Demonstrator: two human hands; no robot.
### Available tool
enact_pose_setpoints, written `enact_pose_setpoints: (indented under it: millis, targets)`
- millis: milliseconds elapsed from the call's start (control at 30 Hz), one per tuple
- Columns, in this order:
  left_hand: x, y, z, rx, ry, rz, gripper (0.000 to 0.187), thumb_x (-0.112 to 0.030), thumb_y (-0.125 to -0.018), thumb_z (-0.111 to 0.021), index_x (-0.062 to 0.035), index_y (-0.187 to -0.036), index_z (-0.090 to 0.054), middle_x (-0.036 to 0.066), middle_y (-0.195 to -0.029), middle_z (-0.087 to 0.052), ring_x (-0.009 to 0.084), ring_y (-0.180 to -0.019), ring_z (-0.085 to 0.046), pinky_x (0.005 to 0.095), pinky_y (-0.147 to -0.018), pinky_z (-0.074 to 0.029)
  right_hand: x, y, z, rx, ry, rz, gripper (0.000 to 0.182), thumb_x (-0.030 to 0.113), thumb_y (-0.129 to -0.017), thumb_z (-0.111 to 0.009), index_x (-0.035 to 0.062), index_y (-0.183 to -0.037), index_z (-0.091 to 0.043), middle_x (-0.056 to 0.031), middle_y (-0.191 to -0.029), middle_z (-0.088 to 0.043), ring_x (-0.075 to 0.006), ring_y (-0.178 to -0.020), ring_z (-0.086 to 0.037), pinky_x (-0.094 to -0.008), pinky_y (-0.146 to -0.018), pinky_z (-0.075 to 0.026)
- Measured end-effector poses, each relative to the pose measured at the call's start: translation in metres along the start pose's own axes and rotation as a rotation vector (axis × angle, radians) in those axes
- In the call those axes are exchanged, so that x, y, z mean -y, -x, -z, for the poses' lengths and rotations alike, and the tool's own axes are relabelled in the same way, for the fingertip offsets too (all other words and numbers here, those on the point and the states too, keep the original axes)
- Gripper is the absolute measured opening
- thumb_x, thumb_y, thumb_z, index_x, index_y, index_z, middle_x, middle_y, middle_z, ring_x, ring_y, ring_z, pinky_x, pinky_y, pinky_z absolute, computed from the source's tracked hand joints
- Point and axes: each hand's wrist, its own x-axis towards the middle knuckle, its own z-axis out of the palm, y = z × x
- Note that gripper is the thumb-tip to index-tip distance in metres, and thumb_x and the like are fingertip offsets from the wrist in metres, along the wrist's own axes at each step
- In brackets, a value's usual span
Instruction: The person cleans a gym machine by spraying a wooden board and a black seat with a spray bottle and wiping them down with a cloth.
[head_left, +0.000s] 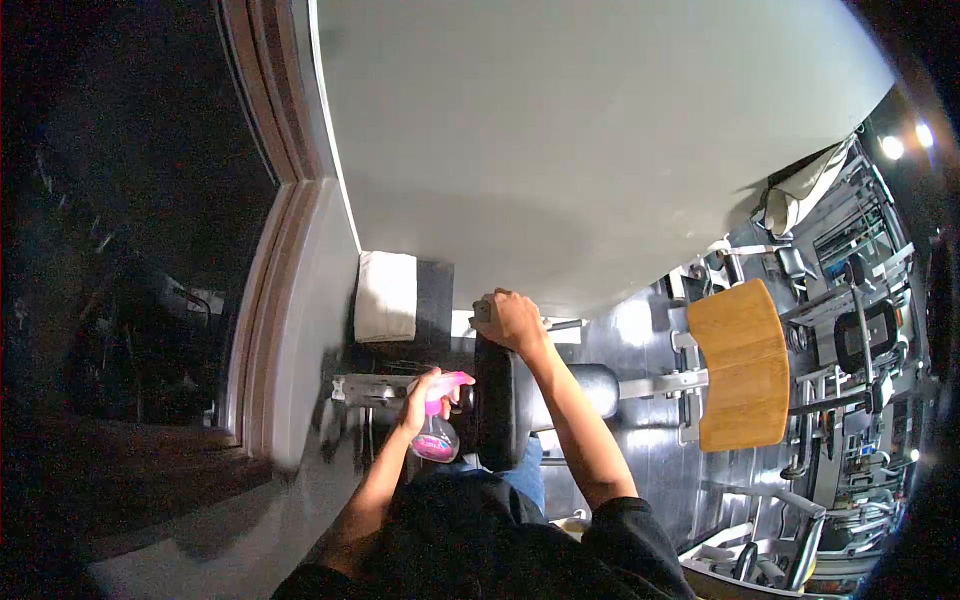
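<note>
My left hand (422, 400) is closed around a clear spray bottle (435, 443) with a pink trigger head and a pink label. The bottle is upright, just left of the black padded backrest (497, 410) of a gym bench. At the backrest's far end, my right hand (513, 320) is closed on a small grey piece that looks like a cloth (482, 311), pressed against the pad. The fingers partly hide it. To the right of the backrest is the bench's black seat pad (595, 388), partly covered by my right forearm.
A folded white towel (386, 297) lies by the wall at the left. A dark window (120, 220) is beyond it. A grey wall (600, 130) rises ahead. On the right are a curved wooden board (740, 365) and several gym machines (850, 330).
</note>
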Motion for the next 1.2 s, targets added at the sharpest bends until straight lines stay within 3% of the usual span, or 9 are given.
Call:
enact_pose_setpoints:
  millis: [200,433,600,733,800,967,1100,1167,1200]
  targets:
    - [0.008,0.003,0.008,0.002,-0.016,0.022,0.063,-0.05,-0.099,-0.038,0.0035,-0.112,-0.068,0.006,-0.076,-0.063,0.0131,-0.051,-0.055,0.0253,-0.049,-0.045,0.015,0.073,0.02,-0.163,-0.129,0.22,0.031,0.031,-0.08,-0.071,0.0121,-0.105,-0.069,-0.0142,-0.107,-0.066,-0.0378,-0.087,-0.068,-0.0478,-0.077,-0.056]
    - [-0.005,0.0,0.001,0.035,-0.042,0.004,0.063,-0.051,-0.098,-0.038,0.0024,-0.113,-0.068,0.004,-0.077,-0.063,0.0123,-0.052,-0.054,0.0244,-0.049,-0.045,-0.004,0.04,0.004,-0.254,-0.168,0.065,0.034,0.029,-0.075,-0.075,0.0099,-0.102,-0.069,-0.0142,-0.101,-0.065,-0.04,-0.088,-0.066,-0.0486,-0.076,-0.055]
    - [-0.005,0.002,-0.001,0.048,-0.035,0.004,0.063,-0.052,-0.098,-0.038,0.0012,-0.114,-0.068,0.004,-0.078,-0.063,0.0115,-0.052,-0.054,0.0241,-0.05,-0.044,-0.015,0.004,-0.001,-0.245,-0.029,-0.016,0.032,0.037,-0.077,-0.075,0.0089,-0.093,-0.071,-0.022,-0.084,-0.069,-0.0424,-0.082,-0.068,-0.0503,-0.07,-0.056]
    - [-0.003,0.005,-0.001,0.027,-0.028,0.018,0.063,-0.053,-0.097,-0.04,0.0019,-0.113,-0.068,0.004,-0.079,-0.063,0.0119,-0.053,-0.055,0.0254,-0.049,-0.044,0.001,0.031,0.006,-0.164,0.091,-0.101,0.031,0.034,-0.075,-0.076,0.0104,-0.095,-0.07,-0.0204,-0.088,-0.069,-0.0411,-0.083,-0.068,-0.0488,-0.071,-0.057]
    - [0.004,0.006,-0.002,0.001,-0.026,0.005,0.063,-0.052,-0.096,-0.041,0.0021,-0.111,-0.068,0.005,-0.079,-0.064,0.0126,-0.053,-0.055,0.0259,-0.049,-0.044,0.007,0.065,0.009,-0.213,-0.072,0.102,0.031,0.03,-0.075,-0.075,0.012,-0.1,-0.068,-0.0159,-0.097,-0.066,-0.0391,-0.084,-0.068,-0.0467,-0.072,-0.057]
    - [0.024,0.003,0.009,-0.055,-0.001,-0.022,0.058,-0.051,-0.096,-0.043,0.0011,-0.102,-0.067,0.008,-0.079,-0.065,0.0159,-0.052,-0.056,0.0269,-0.05,-0.045,0.02,0.12,0.013,-0.121,-0.073,0.159,0.039,0.03,-0.074,-0.076,0.0137,-0.108,-0.065,-0.0108,-0.105,-0.061,-0.0371,-0.085,-0.067,-0.0466,-0.073,-0.057]
    - [0.014,0.006,0.002,-0.042,0.009,-0.018,0.058,-0.05,-0.097,-0.042,0.0014,-0.106,-0.067,0.007,-0.082,-0.065,0.014,-0.053,-0.056,0.0261,-0.05,-0.045,0.012,0.105,0.01,-0.262,-0.078,0.21,0.037,0.031,-0.075,-0.075,0.0141,-0.106,-0.065,-0.0101,-0.103,-0.062,-0.0369,-0.083,-0.067,-0.0474,-0.071,-0.056]
    - [0.002,0.011,-0.006,-0.047,-0.061,-0.036,0.066,-0.049,-0.099,-0.033,0.006,-0.123,-0.061,0.006,-0.077,-0.062,0.0142,-0.049,-0.053,0.0257,-0.048,-0.045,0.013,0.086,0.005,-0.243,-0.115,0.175,0.034,0.03,-0.075,-0.074,0.0132,-0.104,-0.067,-0.0106,-0.101,-0.063,-0.0369,-0.082,-0.067,-0.0469,-0.071,-0.056]
    - [0.0,0.014,-0.007,-0.051,-0.058,-0.047,0.066,-0.05,-0.099,-0.033,0.0062,-0.117,-0.064,0.009,-0.084,-0.065,0.0138,-0.05,-0.053,0.0254,-0.049,-0.045,0.017,0.079,0.005,-0.288,-0.117,0.137,0.034,0.029,-0.075,-0.074,0.0128,-0.103,-0.067,-0.0109,-0.1,-0.063,-0.0371,-0.082,-0.067,-0.0467,-0.071,-0.056]
